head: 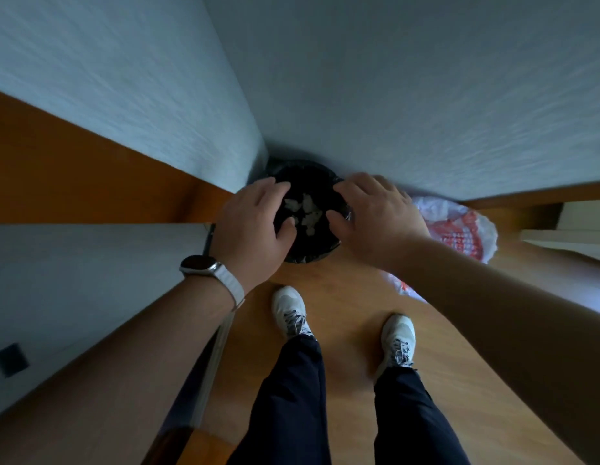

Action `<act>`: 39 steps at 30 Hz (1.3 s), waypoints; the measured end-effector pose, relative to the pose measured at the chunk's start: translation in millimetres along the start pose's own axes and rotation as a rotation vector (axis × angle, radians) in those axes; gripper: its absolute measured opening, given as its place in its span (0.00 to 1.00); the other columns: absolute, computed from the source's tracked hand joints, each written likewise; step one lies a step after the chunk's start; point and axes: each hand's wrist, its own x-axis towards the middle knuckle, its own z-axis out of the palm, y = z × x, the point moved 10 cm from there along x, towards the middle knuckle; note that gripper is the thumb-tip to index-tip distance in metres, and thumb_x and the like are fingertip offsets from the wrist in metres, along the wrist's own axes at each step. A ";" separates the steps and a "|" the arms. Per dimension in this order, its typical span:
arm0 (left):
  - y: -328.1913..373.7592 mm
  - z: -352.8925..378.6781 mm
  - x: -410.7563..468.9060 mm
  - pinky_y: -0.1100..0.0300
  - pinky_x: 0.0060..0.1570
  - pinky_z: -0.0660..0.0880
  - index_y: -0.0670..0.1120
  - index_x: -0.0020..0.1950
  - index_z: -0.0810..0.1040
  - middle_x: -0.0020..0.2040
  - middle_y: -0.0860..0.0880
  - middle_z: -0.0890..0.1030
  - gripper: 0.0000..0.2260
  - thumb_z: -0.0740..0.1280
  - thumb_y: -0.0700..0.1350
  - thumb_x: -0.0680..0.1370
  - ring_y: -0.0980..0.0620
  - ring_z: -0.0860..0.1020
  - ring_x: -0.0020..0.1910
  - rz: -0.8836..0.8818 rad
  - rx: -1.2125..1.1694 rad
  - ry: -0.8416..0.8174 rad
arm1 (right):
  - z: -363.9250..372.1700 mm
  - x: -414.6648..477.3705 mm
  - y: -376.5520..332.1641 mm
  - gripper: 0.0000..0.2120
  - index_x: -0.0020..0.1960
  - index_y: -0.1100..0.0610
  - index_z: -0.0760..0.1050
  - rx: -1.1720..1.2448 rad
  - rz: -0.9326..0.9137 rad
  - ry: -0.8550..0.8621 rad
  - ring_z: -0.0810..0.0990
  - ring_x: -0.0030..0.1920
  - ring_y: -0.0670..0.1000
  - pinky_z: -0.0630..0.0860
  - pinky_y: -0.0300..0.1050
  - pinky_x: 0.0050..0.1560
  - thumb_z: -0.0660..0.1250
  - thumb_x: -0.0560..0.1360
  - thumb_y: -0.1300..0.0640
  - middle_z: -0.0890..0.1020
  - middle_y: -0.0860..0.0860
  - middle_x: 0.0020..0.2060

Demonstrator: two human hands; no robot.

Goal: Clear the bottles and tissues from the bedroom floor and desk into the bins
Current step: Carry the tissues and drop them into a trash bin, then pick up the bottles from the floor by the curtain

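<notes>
Both hands hover, fingers loosely spread and holding nothing, over a black-lined bin (310,252): the left hand (255,223) is at its left rim and the right hand (375,216) at its right rim. Crumpled tissues (307,209) lie inside the bin, between the hands. Just beyond the right hand is a red-and-white plastic bag (459,229).

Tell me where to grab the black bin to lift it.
Take the bin by its rim, at the left and right sides, coming from above and the front. It stands upright in a wall corner, so the back is blocked, and the open top leaves the rim free.
</notes>
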 end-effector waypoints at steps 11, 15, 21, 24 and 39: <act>134.4 -185.6 -40.4 0.45 0.58 0.74 0.44 0.66 0.74 0.66 0.42 0.76 0.19 0.67 0.49 0.77 0.41 0.73 0.65 0.186 0.129 0.088 | -205.6 -77.8 -68.7 0.23 0.66 0.54 0.72 -0.140 -0.019 0.096 0.72 0.64 0.59 0.68 0.57 0.63 0.60 0.75 0.42 0.74 0.54 0.64; 187.5 -230.4 -49.5 0.44 0.57 0.73 0.43 0.67 0.74 0.67 0.41 0.75 0.20 0.66 0.50 0.77 0.40 0.73 0.65 0.317 0.176 0.110 | -278.1 -122.1 -79.3 0.24 0.68 0.54 0.71 -0.219 -0.003 0.172 0.69 0.67 0.59 0.66 0.56 0.65 0.60 0.77 0.42 0.73 0.54 0.67; 284.6 -272.3 -67.4 0.43 0.59 0.72 0.44 0.67 0.75 0.66 0.41 0.75 0.22 0.62 0.52 0.76 0.40 0.72 0.65 0.500 0.238 0.139 | -366.1 -198.4 -65.1 0.24 0.66 0.54 0.73 -0.299 0.092 0.312 0.72 0.65 0.59 0.68 0.56 0.63 0.60 0.76 0.41 0.75 0.55 0.65; 331.7 -282.7 -80.9 0.45 0.58 0.71 0.45 0.66 0.76 0.65 0.43 0.76 0.21 0.63 0.52 0.75 0.40 0.73 0.63 0.572 0.257 0.183 | -398.3 -246.0 -49.6 0.24 0.68 0.52 0.70 -0.316 0.164 0.374 0.69 0.67 0.57 0.66 0.55 0.65 0.58 0.77 0.40 0.73 0.53 0.67; 607.6 -224.1 -220.3 0.46 0.54 0.74 0.47 0.65 0.77 0.64 0.43 0.78 0.21 0.61 0.54 0.75 0.42 0.75 0.63 0.897 0.331 0.227 | -453.8 -539.9 83.0 0.24 0.69 0.49 0.68 -0.324 0.417 0.547 0.66 0.69 0.56 0.62 0.54 0.67 0.55 0.77 0.38 0.71 0.51 0.67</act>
